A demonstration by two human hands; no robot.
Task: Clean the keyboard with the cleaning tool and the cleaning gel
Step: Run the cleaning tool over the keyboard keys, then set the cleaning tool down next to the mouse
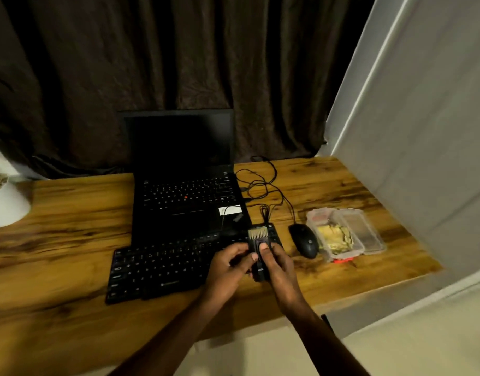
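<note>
A black external keyboard (162, 267) lies on the wooden desk (70, 240) in front of a laptop. Over its right end I hold a black cleaning tool (257, 240) with pale bristles pointing away from me. My right hand (276, 267) grips the tool's body, thumb pressed on its top. My left hand (228, 270) holds the tool's left side with curled fingers. Yellow cleaning gel (335, 237) sits in an open clear plastic box (369, 234) to the right.
An open black laptop (184, 185) stands behind the keyboard. A black mouse (305, 241) with tangled cables (263, 185) lies between keyboard and gel box. A white pot (5, 204) sits at the far left. A grey wall (423, 131) borders the desk's right side.
</note>
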